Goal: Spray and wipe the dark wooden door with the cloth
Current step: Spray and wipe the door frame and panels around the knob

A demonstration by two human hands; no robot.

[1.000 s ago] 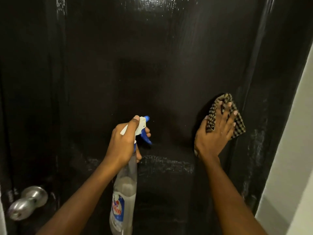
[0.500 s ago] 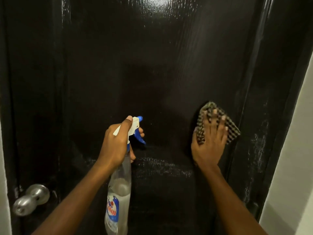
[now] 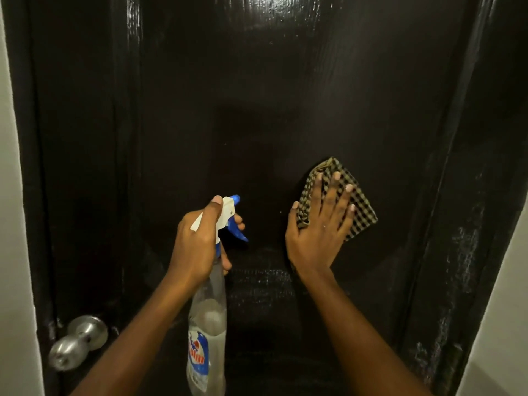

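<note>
the dark wooden door (image 3: pixel 271 110) fills nearly the whole view, upright and glossy, with a bright sheen high up and a band of wet streaks low on its middle panel. everything here is placed from that wet band.

just above the band and to its right, the checked cloth (image 3: pixel 361 208) lies folded flat against the wood. the right hand (image 3: pixel 317 230) presses it there, palm down, fingers spread open and straight over the fabric, not curled round it.

above the band's left end, the left hand (image 3: pixel 197 244) is closed round the neck of the spray bottle (image 3: pixel 207 324), with fingers wrapped at the blue trigger; whether they are squeezing it i cannot tell. the bottle hangs down past the band, its clear body looking mostly empty, nozzle aimed at the door.

far left of the band and lower, a metal door knob (image 3: pixel 75 344) juts out. pale wall (image 3: pixel 500 324) edges the frame on the right.

the step in hand looks like wiping. to do it well: keep the palm flat so the whole fold bears evenly, draw the cloth down through the wet band in overlapping passes along the grain, and carry on to the damp streaks on the right-hand stile before they dry. turn the fold once it is soaked.
</note>
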